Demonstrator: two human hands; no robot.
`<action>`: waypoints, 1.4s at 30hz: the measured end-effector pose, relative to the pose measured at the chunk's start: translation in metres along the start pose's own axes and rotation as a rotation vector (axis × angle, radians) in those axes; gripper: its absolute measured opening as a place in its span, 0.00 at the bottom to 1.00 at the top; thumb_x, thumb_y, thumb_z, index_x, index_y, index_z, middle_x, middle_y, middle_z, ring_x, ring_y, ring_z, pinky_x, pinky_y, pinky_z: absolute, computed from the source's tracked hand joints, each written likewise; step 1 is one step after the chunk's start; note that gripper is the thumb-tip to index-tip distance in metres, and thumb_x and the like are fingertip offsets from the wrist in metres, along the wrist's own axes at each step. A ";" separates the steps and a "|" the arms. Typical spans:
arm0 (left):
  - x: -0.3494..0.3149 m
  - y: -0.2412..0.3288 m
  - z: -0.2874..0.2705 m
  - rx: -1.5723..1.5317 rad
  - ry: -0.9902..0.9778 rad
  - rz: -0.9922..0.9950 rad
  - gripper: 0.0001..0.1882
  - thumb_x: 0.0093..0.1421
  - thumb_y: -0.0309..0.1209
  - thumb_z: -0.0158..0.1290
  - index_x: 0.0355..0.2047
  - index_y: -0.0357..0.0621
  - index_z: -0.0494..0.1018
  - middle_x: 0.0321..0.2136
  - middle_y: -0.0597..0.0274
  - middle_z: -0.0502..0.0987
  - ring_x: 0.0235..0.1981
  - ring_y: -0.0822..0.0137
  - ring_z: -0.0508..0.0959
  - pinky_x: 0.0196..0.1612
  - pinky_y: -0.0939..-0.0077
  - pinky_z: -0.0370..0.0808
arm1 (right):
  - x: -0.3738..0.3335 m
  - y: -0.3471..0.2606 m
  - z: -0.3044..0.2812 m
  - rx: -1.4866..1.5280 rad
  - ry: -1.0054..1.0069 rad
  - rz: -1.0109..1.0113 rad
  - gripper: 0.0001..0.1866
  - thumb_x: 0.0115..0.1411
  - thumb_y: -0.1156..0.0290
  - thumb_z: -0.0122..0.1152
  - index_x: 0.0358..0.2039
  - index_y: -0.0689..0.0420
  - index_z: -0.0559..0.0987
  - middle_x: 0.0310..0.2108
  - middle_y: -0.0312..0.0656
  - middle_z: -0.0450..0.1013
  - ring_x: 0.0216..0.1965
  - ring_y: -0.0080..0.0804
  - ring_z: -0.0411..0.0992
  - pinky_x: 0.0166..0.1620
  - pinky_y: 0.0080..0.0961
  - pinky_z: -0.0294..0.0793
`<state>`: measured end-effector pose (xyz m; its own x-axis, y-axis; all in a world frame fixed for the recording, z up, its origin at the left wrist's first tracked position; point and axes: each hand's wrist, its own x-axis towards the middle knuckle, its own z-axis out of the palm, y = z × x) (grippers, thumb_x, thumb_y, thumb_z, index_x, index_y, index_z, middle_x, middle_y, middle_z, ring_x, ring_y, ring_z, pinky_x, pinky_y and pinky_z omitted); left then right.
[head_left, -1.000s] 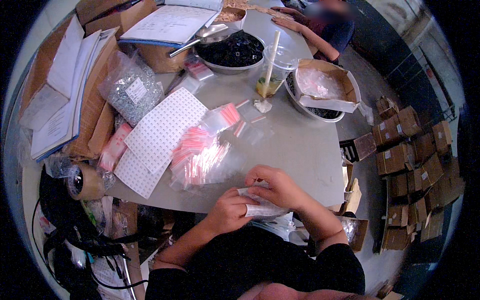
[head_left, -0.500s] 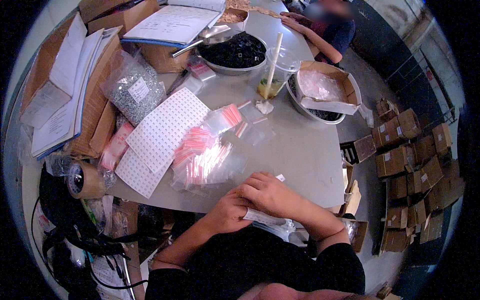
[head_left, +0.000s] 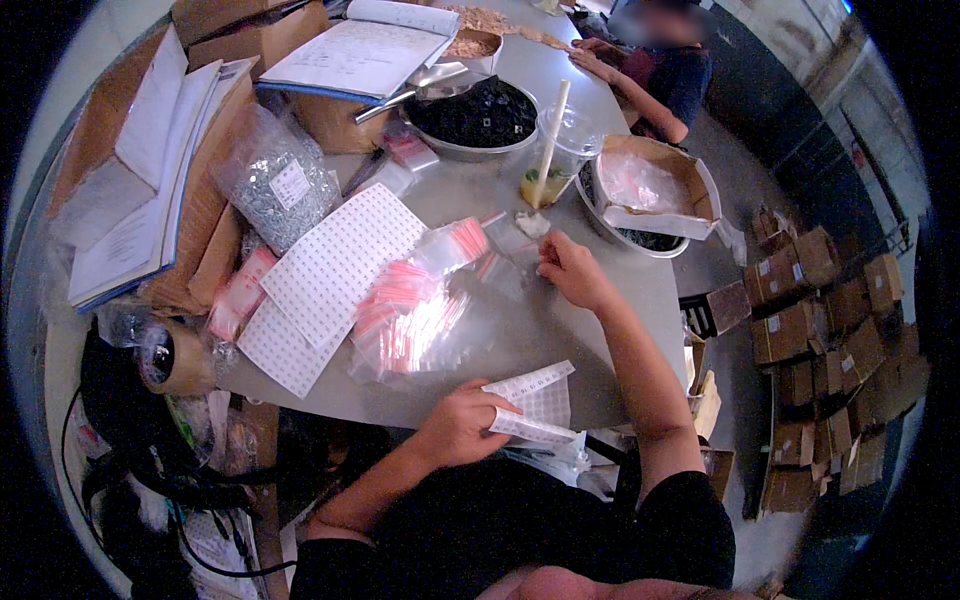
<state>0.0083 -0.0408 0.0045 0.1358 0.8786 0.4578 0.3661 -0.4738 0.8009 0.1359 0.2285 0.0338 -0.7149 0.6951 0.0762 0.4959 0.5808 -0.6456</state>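
My left hand point(head_left: 466, 424), at the table's near edge, is closed on a curled sheet of labels point(head_left: 530, 397), white with rows of small print. Out over the table, my right hand point(head_left: 573, 270) has its fingers bent together, and whatever they hold is hidden. Beside those fingertips lie loose clear zip bags point(head_left: 512, 240). A pile of zip bags with red-striped tops point(head_left: 400, 300) spreads to the left of them. Two flat label sheets point(head_left: 345, 255) lie overlapped further left.
A plastic cup with a straw point(head_left: 545, 180) stands beyond my right hand, near a carton point(head_left: 655, 190) resting on a bowl. Black parts fill another bowl point(head_left: 475, 148) with a scoop. At left are a bag of screws point(head_left: 280, 190) and folders point(head_left: 125, 250). Another person's arm point(head_left: 640, 100) rests at the far end.
My hands have come apart. The right hand has moved forward and right to the loose zip bags, while the left stays low with the label sheet, now more exposed.
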 end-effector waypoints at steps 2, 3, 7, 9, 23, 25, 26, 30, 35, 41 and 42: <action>0.000 0.002 0.000 0.006 0.013 -0.006 0.09 0.45 0.28 0.63 0.20 0.43 0.73 0.36 0.60 0.81 0.38 0.61 0.80 0.52 0.57 0.70 | 0.008 0.001 0.002 -0.065 -0.033 0.037 0.14 0.52 0.71 0.62 0.36 0.59 0.69 0.30 0.49 0.74 0.32 0.49 0.73 0.36 0.39 0.71; 0.001 0.002 -0.001 0.014 0.023 0.011 0.09 0.45 0.28 0.63 0.20 0.43 0.73 0.35 0.60 0.81 0.38 0.61 0.80 0.51 0.58 0.70 | 0.011 0.001 0.002 -0.097 -0.048 0.056 0.14 0.52 0.70 0.63 0.36 0.59 0.69 0.31 0.50 0.75 0.33 0.50 0.73 0.37 0.39 0.71; 0.002 0.005 -0.002 0.013 0.044 0.021 0.08 0.45 0.29 0.64 0.21 0.42 0.74 0.34 0.59 0.81 0.38 0.60 0.80 0.50 0.58 0.71 | 0.019 0.012 -0.010 -0.141 -0.063 0.048 0.12 0.53 0.67 0.62 0.32 0.60 0.74 0.32 0.49 0.75 0.33 0.51 0.73 0.37 0.40 0.72; 0.003 0.006 -0.002 0.000 0.037 0.007 0.08 0.45 0.29 0.64 0.22 0.42 0.74 0.34 0.59 0.81 0.38 0.60 0.80 0.50 0.58 0.71 | 0.025 0.018 -0.012 -0.017 -0.186 0.088 0.12 0.53 0.65 0.62 0.29 0.61 0.76 0.31 0.49 0.75 0.33 0.51 0.73 0.37 0.40 0.72; -0.002 -0.003 0.000 0.007 0.021 0.031 0.10 0.46 0.29 0.64 0.30 0.43 0.78 0.35 0.59 0.80 0.36 0.57 0.79 0.51 0.55 0.70 | -0.010 0.008 0.013 -0.309 0.210 0.188 0.14 0.51 0.57 0.64 0.30 0.53 0.79 0.44 0.46 0.71 0.47 0.51 0.66 0.49 0.47 0.67; -0.002 0.002 -0.002 0.031 0.015 0.002 0.11 0.46 0.29 0.64 0.31 0.44 0.79 0.35 0.59 0.81 0.36 0.57 0.79 0.51 0.56 0.70 | -0.020 0.011 0.016 -0.344 0.207 0.168 0.13 0.52 0.57 0.64 0.31 0.52 0.79 0.46 0.46 0.69 0.49 0.51 0.65 0.50 0.48 0.66; -0.002 0.004 -0.002 0.043 0.012 -0.011 0.11 0.46 0.29 0.64 0.32 0.44 0.79 0.35 0.59 0.81 0.36 0.57 0.79 0.51 0.56 0.70 | -0.025 0.015 0.018 -0.345 0.204 0.155 0.13 0.52 0.57 0.64 0.32 0.52 0.79 0.47 0.45 0.68 0.49 0.51 0.64 0.51 0.48 0.65; 0.001 0.005 -0.002 0.055 0.013 0.018 0.11 0.45 0.28 0.64 0.31 0.43 0.79 0.35 0.59 0.81 0.36 0.57 0.79 0.50 0.58 0.71 | -0.037 0.013 0.016 -0.368 0.283 0.163 0.16 0.54 0.55 0.62 0.37 0.52 0.78 0.49 0.44 0.66 0.51 0.50 0.62 0.53 0.49 0.63; 0.001 0.008 -0.001 0.076 0.039 0.030 0.10 0.44 0.28 0.64 0.29 0.43 0.79 0.35 0.60 0.81 0.36 0.56 0.80 0.49 0.58 0.72 | -0.038 0.022 0.016 -0.416 0.225 0.159 0.16 0.57 0.58 0.60 0.41 0.53 0.75 0.49 0.45 0.66 0.52 0.50 0.62 0.53 0.49 0.63; -0.002 0.006 -0.002 0.055 0.000 -0.024 0.09 0.44 0.28 0.64 0.28 0.42 0.78 0.36 0.60 0.81 0.36 0.56 0.80 0.48 0.58 0.72 | -0.030 0.026 0.013 -0.380 0.434 0.044 0.11 0.56 0.66 0.59 0.38 0.56 0.74 0.47 0.48 0.65 0.49 0.51 0.63 0.51 0.47 0.63; -0.002 0.006 -0.002 0.053 0.002 -0.038 0.09 0.44 0.28 0.64 0.28 0.42 0.79 0.36 0.60 0.81 0.37 0.56 0.80 0.48 0.58 0.72 | -0.022 0.025 0.001 -0.388 0.544 -0.025 0.10 0.55 0.67 0.59 0.36 0.57 0.73 0.47 0.48 0.65 0.49 0.51 0.63 0.50 0.47 0.63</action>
<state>0.0085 -0.0452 0.0095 0.1190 0.8959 0.4280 0.4193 -0.4360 0.7963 0.1640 0.2276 0.0154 -0.4287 0.7349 0.5255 0.6965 0.6393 -0.3260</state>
